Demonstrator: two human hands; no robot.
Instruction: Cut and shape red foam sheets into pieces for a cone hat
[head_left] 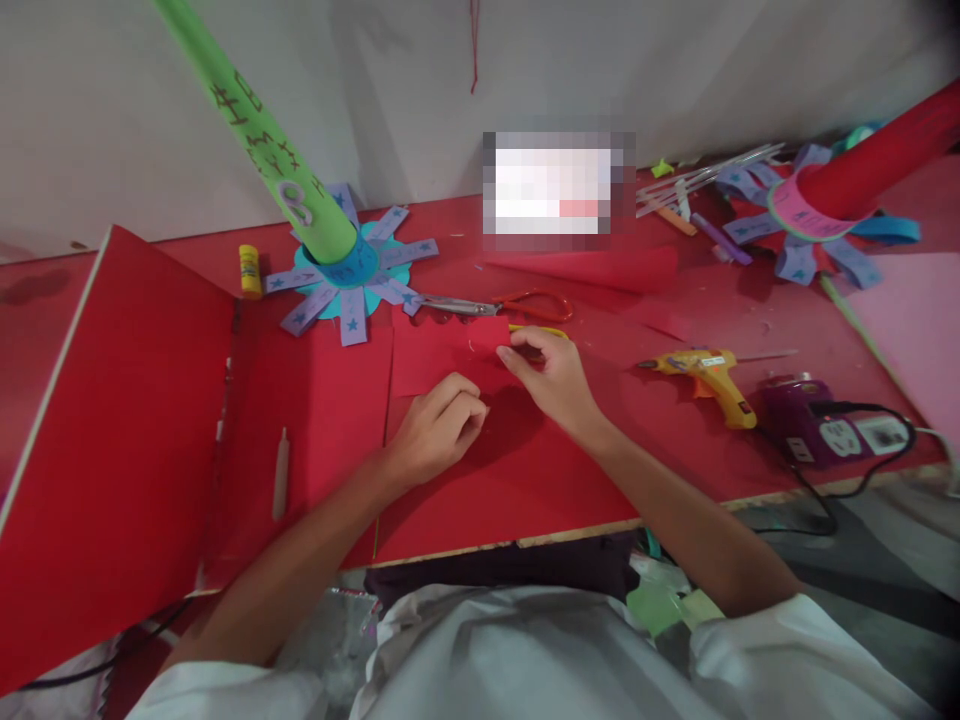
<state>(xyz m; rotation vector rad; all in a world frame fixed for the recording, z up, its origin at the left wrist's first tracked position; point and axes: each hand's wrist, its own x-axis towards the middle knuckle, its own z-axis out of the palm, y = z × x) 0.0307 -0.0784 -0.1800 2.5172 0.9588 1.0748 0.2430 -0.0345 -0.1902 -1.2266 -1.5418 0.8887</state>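
Observation:
A small red paper piece (450,350) with a scalloped top edge lies on the red table. My right hand (551,375) pinches its right end between thumb and finger. By its lower edge, my left hand (442,430) is curled closed; whatever its fingertips may hold is hidden. Just above the paper lie scissors (534,303) with orange-red handles. A yellow handle (551,331) shows partly behind my right hand.
Left are a glue bottle (250,272), a brown pencil-like stick (280,475) and an upright red board (127,430). Behind stands a green paper tube (262,140) on a flower base. Right are a yellow glue gun (705,378), purple power strip (810,420) and red tube (885,150).

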